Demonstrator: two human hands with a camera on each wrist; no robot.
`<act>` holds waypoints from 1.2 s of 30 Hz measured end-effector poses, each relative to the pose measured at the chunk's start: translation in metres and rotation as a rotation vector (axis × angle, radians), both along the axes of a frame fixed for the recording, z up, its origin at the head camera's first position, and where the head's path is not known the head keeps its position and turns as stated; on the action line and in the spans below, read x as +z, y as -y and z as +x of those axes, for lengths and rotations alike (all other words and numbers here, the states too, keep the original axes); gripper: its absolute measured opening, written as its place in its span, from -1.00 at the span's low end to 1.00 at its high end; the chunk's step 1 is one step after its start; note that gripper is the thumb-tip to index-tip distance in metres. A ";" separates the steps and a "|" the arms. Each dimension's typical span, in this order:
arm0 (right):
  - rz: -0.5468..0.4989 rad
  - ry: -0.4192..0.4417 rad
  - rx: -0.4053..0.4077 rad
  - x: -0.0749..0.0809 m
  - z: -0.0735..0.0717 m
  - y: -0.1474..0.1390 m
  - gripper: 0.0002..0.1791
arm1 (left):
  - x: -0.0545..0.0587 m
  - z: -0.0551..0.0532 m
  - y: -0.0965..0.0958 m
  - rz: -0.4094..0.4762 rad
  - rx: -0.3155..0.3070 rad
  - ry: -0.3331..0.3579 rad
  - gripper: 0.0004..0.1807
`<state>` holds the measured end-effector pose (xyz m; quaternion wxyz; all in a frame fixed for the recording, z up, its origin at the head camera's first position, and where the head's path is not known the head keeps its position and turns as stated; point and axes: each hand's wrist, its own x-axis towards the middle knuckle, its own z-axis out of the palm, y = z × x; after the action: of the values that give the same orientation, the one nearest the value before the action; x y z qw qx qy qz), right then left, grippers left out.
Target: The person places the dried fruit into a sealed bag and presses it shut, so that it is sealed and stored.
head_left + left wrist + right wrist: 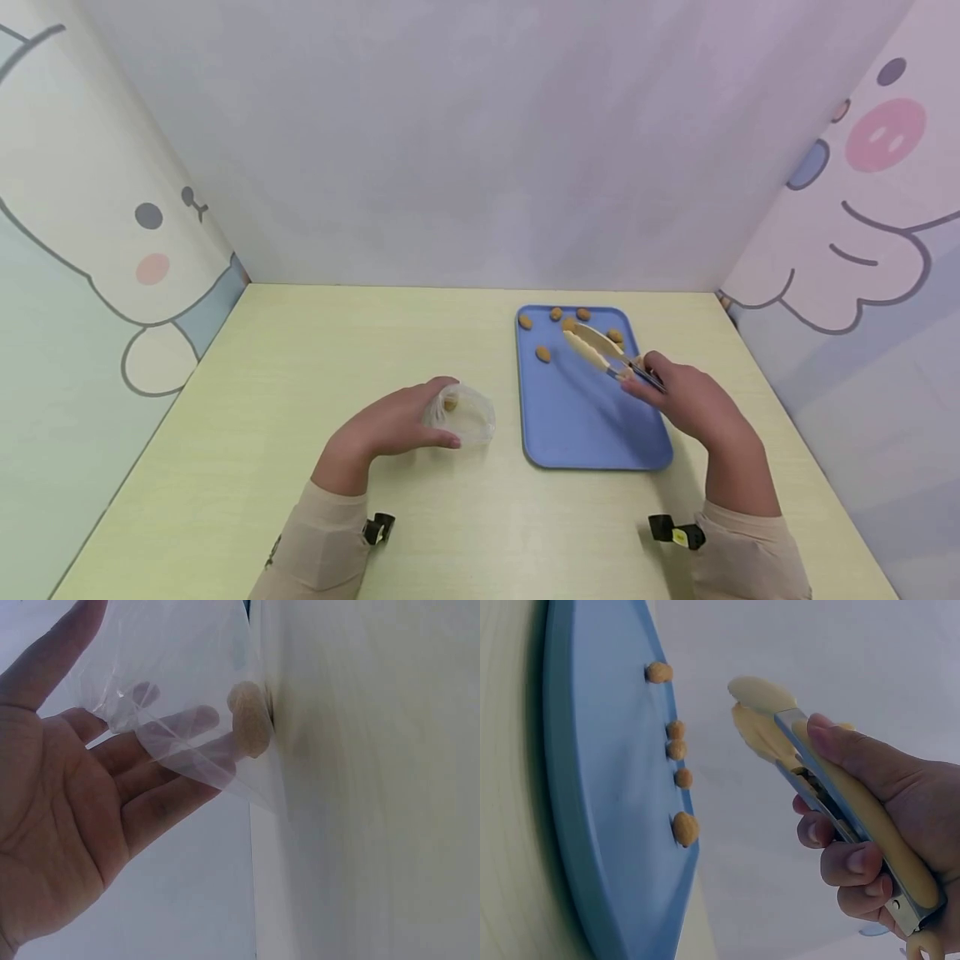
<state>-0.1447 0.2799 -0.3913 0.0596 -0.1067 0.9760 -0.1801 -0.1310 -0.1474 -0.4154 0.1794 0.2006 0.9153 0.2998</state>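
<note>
My left hand (401,421) holds a clear plastic bag (472,417), its thumb on the near side and fingers on the far side. In the left wrist view the bag (195,667) hangs low over the table, with brown, rough-shelled nuts (251,724) at its bottom. The right hand (686,400) grips metal tongs with cream tips (588,348), thumb on one arm and fingers round the other. Held above the blue tray (592,442), the tongs have their tips slightly apart. One brown nut (569,323) overlaps the tips in the head view; nothing shows between them in the right wrist view.
Several more nuts (543,354) lie scattered over the far half of the tray, some along its rim. The pale yellow table (360,333) carries the tray right of the bag. Walls with cartoon figures (157,250) enclose the table's back and sides.
</note>
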 end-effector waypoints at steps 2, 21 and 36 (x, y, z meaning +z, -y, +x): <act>-0.008 -0.013 0.008 0.001 0.000 0.001 -0.49 | 0.000 0.000 0.000 0.001 -0.001 -0.001 -0.05; -0.060 -0.106 0.083 0.021 0.015 0.023 -0.54 | 0.000 -0.001 -0.001 0.008 0.000 0.007 -0.05; -0.058 -0.223 0.203 0.032 0.030 0.041 -0.64 | 0.000 -0.001 -0.001 -0.004 0.003 0.005 -0.05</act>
<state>-0.1144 0.2390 -0.3597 -0.0345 -0.2260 0.9552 -0.1882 -0.1320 -0.1464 -0.4153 0.1814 0.1981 0.9157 0.2988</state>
